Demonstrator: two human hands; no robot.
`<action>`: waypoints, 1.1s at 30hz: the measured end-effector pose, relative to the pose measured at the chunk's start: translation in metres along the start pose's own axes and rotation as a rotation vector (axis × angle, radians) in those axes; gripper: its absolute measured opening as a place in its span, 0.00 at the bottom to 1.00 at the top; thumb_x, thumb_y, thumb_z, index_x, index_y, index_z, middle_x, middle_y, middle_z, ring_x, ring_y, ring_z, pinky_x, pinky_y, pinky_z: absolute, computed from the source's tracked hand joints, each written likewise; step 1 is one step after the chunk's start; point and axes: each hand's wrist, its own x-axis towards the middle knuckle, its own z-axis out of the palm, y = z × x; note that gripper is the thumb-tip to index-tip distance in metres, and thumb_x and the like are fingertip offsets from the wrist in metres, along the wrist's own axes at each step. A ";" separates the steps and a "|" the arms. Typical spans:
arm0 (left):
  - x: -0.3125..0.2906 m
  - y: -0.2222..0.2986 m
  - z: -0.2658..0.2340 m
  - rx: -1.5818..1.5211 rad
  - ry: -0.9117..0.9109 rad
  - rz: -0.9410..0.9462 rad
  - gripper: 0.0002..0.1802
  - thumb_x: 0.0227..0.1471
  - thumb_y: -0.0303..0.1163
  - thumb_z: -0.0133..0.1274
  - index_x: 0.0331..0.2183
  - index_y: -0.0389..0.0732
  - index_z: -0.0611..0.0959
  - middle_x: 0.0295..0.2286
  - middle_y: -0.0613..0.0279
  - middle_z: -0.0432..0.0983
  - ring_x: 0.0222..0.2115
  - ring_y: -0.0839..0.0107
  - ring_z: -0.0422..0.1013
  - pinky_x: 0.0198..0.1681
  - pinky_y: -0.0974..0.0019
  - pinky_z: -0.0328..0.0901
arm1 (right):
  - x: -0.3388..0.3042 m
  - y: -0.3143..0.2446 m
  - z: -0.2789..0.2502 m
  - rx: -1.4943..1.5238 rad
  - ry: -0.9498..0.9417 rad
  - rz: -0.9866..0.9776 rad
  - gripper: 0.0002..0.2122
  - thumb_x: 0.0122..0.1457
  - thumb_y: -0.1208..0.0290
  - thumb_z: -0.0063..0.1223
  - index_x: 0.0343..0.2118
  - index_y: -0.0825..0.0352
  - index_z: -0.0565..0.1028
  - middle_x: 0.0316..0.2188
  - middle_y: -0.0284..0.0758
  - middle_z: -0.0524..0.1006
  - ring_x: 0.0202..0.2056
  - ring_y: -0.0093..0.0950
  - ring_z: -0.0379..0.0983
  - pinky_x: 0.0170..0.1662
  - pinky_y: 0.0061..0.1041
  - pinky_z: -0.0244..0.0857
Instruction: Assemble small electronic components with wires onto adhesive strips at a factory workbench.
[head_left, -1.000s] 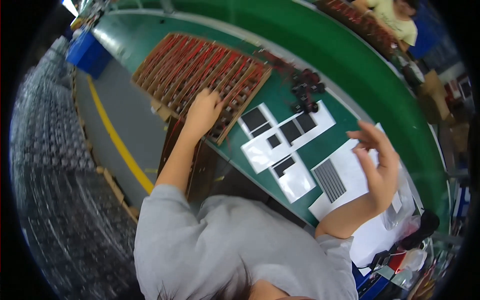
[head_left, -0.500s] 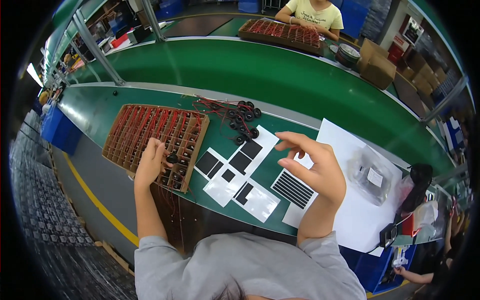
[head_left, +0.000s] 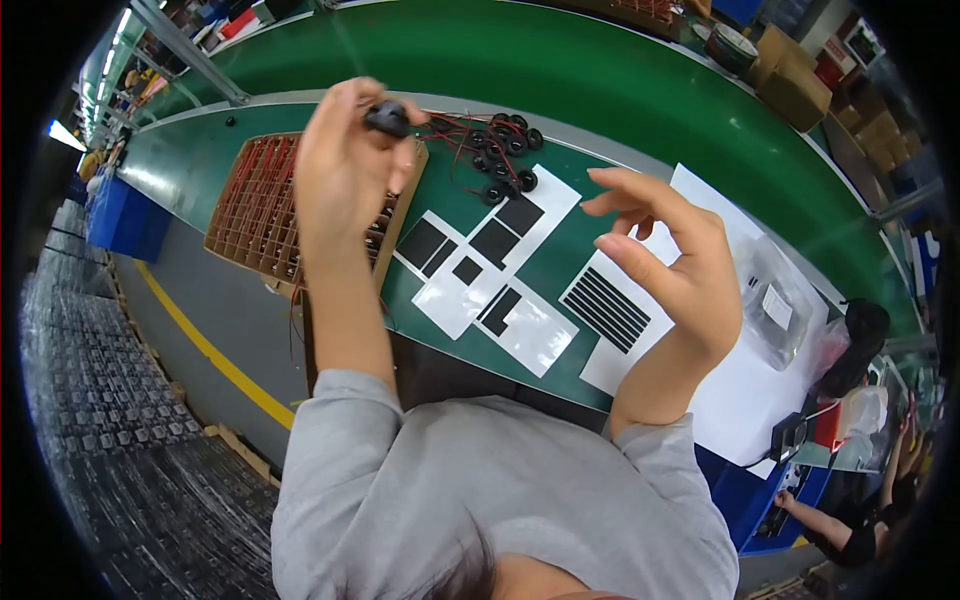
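Observation:
My left hand [head_left: 338,185] is raised above the near-right part of a cardboard divider box [head_left: 240,205], its fingers closed round a small black round part [head_left: 387,118]. Red wires run from behind those fingers to the right. Red-wired pieces fill the box's cells; my forearm hides some of them. Right of my left hand lies a cluster of black round parts with red wires [head_left: 497,150]. My right hand [head_left: 690,265] hovers with thumb and fingers apart and nothing between them. Nearest to it is a white sheet with black strips [head_left: 606,308].
White sheets with black adhesive patches [head_left: 470,270] lie mid-table. On the right, a large white sheet [head_left: 735,400] carries a clear plastic bag [head_left: 772,315]. A green conveyor belt [head_left: 560,75] runs beyond the table. Another person's arm [head_left: 815,520] shows at lower right, by a blue bin.
My left hand has lifted from the divider box and moved up and away from me, carrying the black round part. My right hand keeps its pose. The whole view has shifted.

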 end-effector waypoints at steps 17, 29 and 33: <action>0.037 -0.197 0.111 0.010 -0.233 -0.442 0.11 0.52 0.38 0.44 0.29 0.40 0.68 0.18 0.66 0.66 0.16 0.80 0.63 0.17 0.79 0.56 | 0.010 0.003 0.011 -0.028 0.197 -0.034 0.09 0.42 0.77 0.52 0.30 0.71 0.74 0.23 0.35 0.75 0.21 0.23 0.69 0.25 0.17 0.60; 0.021 -0.295 0.085 0.038 -0.394 -0.666 0.09 0.51 0.35 0.44 0.28 0.38 0.70 0.16 0.66 0.66 0.16 0.79 0.64 0.17 0.75 0.58 | 0.000 0.035 0.046 -0.195 0.099 0.152 0.08 0.44 0.74 0.54 0.28 0.69 0.72 0.23 0.37 0.74 0.22 0.28 0.70 0.25 0.22 0.63; 0.016 -0.293 0.091 0.065 -0.416 -0.598 0.10 0.51 0.35 0.44 0.28 0.38 0.70 0.16 0.66 0.66 0.14 0.79 0.65 0.15 0.77 0.58 | -0.062 0.077 0.044 -0.563 -0.041 0.406 0.11 0.44 0.70 0.53 0.29 0.70 0.71 0.32 0.39 0.72 0.33 0.33 0.68 0.35 0.27 0.61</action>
